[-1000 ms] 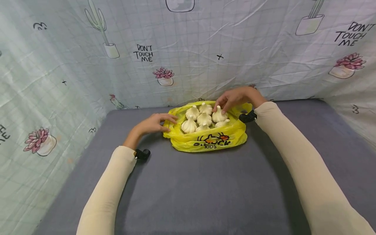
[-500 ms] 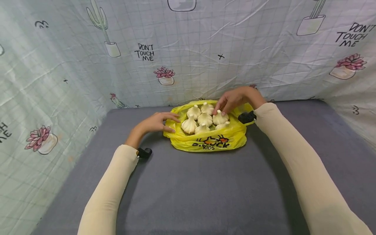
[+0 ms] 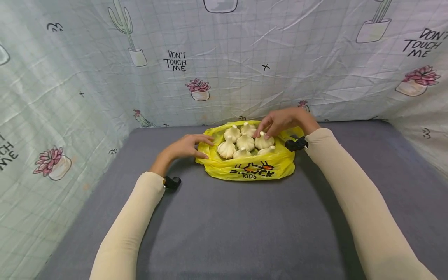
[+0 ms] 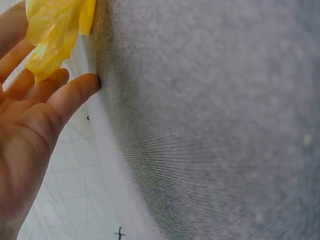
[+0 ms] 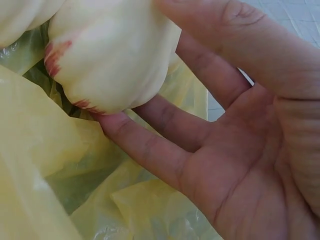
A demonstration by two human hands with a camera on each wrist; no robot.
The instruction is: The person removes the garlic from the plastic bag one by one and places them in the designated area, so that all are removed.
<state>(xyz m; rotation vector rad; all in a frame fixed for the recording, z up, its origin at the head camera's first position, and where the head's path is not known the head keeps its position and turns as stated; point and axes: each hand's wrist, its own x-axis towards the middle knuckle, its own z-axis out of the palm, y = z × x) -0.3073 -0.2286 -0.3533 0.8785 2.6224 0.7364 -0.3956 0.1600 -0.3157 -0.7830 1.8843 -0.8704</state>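
Note:
A yellow plastic bag (image 3: 224, 171) lies on the grey table, its mouth spread wide around several garlic bulbs (image 3: 226, 149). My right hand (image 3: 280, 119) reaches in from the right and grips the rightmost garlic bulb (image 3: 265, 142). In the right wrist view, the thumb lies over this pale bulb and fingertips (image 5: 114, 122) touch its underside, which has reddish streaks. At the bag's left edge is my left hand (image 3: 183, 147), its fingers extended and apart. The left wrist view has its fingers beside the hanging yellow plastic (image 4: 52, 37).
A patterned fabric curtain (image 3: 231, 66) stands behind the table and along its left and right sides. The grey tabletop (image 3: 238, 225) stretches from the bag toward the person. Each wrist wears a small black camera, such as the left wrist camera (image 3: 172, 182).
The head view has shifted slightly. My left hand has edged a little further over the bag's left rim. The right hand stays at the same garlic bulb, which has barely moved.

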